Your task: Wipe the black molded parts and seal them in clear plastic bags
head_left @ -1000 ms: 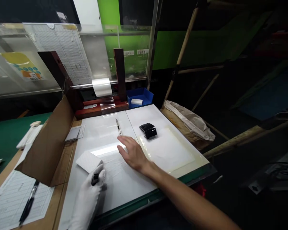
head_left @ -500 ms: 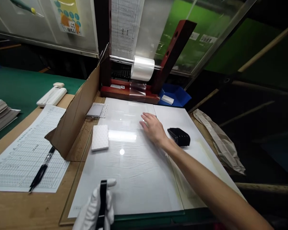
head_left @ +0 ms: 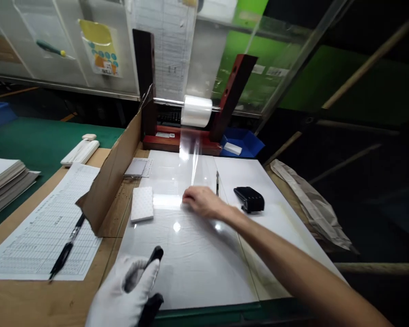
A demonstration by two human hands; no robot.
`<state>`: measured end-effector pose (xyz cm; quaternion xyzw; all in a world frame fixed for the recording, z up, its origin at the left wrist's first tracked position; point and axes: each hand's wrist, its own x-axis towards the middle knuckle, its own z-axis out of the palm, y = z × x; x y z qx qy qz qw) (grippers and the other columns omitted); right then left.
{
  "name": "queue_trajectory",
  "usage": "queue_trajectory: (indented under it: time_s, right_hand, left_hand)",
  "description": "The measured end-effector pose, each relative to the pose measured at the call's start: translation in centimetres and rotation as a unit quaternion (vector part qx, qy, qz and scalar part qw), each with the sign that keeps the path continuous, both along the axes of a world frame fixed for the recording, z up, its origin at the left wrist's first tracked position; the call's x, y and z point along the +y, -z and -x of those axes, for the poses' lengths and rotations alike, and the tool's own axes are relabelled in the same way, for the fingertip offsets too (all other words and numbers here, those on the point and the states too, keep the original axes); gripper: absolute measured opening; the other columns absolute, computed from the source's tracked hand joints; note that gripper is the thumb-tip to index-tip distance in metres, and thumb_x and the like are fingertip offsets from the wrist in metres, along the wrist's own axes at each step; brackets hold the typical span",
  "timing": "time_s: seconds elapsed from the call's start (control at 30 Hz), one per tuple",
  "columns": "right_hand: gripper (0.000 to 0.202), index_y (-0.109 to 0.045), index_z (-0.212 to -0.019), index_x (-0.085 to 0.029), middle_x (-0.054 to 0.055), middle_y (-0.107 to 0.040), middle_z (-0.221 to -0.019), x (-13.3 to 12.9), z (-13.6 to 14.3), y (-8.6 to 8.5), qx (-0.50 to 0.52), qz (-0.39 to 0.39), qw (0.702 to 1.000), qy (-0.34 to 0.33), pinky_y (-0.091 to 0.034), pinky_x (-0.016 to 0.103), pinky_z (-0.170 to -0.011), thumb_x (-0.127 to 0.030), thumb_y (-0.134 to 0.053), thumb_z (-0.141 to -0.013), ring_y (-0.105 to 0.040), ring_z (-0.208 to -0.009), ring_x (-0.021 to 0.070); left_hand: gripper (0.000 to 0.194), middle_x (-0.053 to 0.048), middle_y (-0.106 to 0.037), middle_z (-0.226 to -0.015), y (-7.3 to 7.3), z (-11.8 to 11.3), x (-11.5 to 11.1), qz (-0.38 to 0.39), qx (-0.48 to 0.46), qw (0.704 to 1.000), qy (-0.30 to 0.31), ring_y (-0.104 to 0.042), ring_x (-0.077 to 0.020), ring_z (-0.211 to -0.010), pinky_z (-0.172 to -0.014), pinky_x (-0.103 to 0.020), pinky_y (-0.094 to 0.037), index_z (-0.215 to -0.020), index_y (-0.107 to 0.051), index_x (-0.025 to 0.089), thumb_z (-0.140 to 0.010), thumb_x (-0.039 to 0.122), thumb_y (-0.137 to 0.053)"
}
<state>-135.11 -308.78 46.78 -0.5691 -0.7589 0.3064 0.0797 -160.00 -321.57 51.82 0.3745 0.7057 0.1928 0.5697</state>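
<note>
My bare right hand (head_left: pixel 202 200) is closed on the end of a clear film (head_left: pixel 191 156), which stretches down from the white roll (head_left: pixel 197 111) on its metal rod. In my gloved left hand (head_left: pixel 129 284), at the bottom, is a black object (head_left: pixel 153 304) whose two ends stick out past the fingers; its full shape is hidden. A white dotted pad (head_left: pixel 142 204) lies left of my right hand on the white sheet. Right of that hand are a thin dark pen-like item (head_left: pixel 217 183) and a black case-like block (head_left: pixel 251 199).
A cardboard divider (head_left: pixel 112 168) stands on the left, beside printed sheets (head_left: pixel 64 218) with a black pen (head_left: pixel 65 254). Behind the sheet are the red roll stand (head_left: pixel 170 143) and a blue bin (head_left: pixel 248 141). Crumpled wrapping (head_left: pixel 310 204) lies at right.
My right hand has come back toward me and closed, drawing film down from the roll. My left hand has turned and its black object sits at a new angle. The view has shifted.
</note>
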Motion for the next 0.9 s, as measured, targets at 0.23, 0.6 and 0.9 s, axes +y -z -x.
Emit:
queue_trajectory:
  time_s: [0.23,0.6,0.9]
  right_hand:
    - [0.012,-0.064,-0.086,-0.018,0.004,-0.069,-0.090,-15.1,3.6,-3.3,0.018,0.000,1.000,0.010,-0.047,0.025,-0.065,-0.013,-0.057,-0.094,-0.062,-0.075,0.0148]
    - [0.007,-0.059,-0.087,-0.019,0.001,-0.065,-0.089,-19.9,3.2,-5.0,0.040,-0.033,0.999,-0.012,-0.047,0.028,-0.074,-0.019,-0.058,-0.095,-0.059,-0.082,0.0165]
    - [0.042,-0.067,-0.120,-0.027,0.002,-0.072,-0.116,-13.9,-1.2,-6.2,0.263,0.080,0.951,0.139,-0.056,0.033,-0.089,-0.054,-0.070,-0.088,-0.067,-0.107,0.0200]
  left_hand:
    - [0.053,0.003,-0.050,-0.067,-1.1,-6.9,5.3,-0.129,-0.062,0.983,0.117,-0.048,-0.0156,-0.068,-0.061,-0.025,-0.040,-0.066,-0.051,0.020,-0.082,0.070,-0.059]
    - [0.036,-0.009,-0.075,-0.119,4.2,-4.8,1.8,-0.202,-0.031,0.940,0.274,-0.068,-0.0269,-0.113,-0.106,-0.042,-0.050,-0.119,-0.071,0.024,-0.090,0.040,-0.055]
    - [0.030,-0.007,-0.075,-0.094,3.3,-4.6,1.5,-0.251,-0.025,0.925,0.285,-0.070,-0.0234,-0.092,-0.084,-0.032,-0.056,-0.090,-0.074,0.021,-0.097,0.043,-0.054]
